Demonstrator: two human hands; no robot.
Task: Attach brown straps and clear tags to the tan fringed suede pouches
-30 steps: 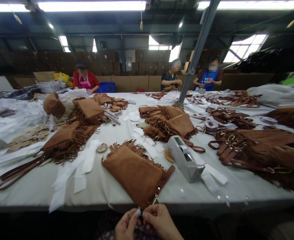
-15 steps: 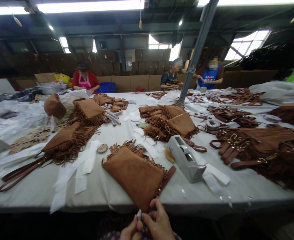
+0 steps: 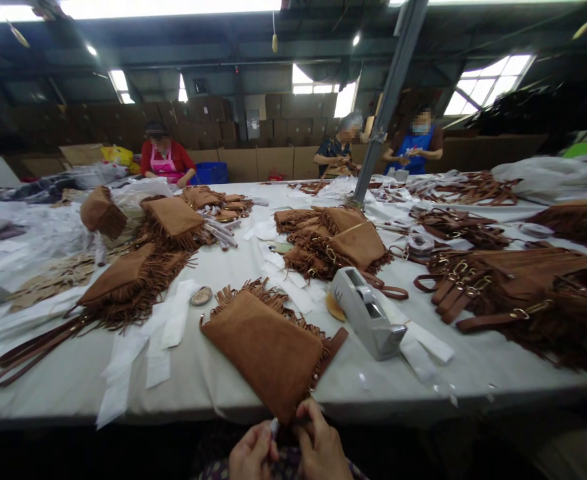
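A brown fringed suede pouch (image 3: 266,347) lies at the front edge of the table, its near corner pointing down at my hands. My left hand (image 3: 254,450) is closed around a small whitish wrapped piece (image 3: 274,427) just below that corner. Beside it, my right hand (image 3: 320,440) has thumb and forefinger bent together at the pouch's corner; what it pinches is too small to make out. A brown strap (image 3: 332,357) sticks out at the pouch's right side.
A grey tape dispenser (image 3: 368,317) stands right of the pouch, with white strips (image 3: 430,341) beside it. More fringed pouches (image 3: 118,283) lie left, others (image 3: 333,240) behind, and strapped bags (image 3: 533,287) right. Three people work across the white table (image 3: 188,393).
My left hand has moved slightly left and away from my right hand, with the whitish piece still in it. The whole view has shifted a little.
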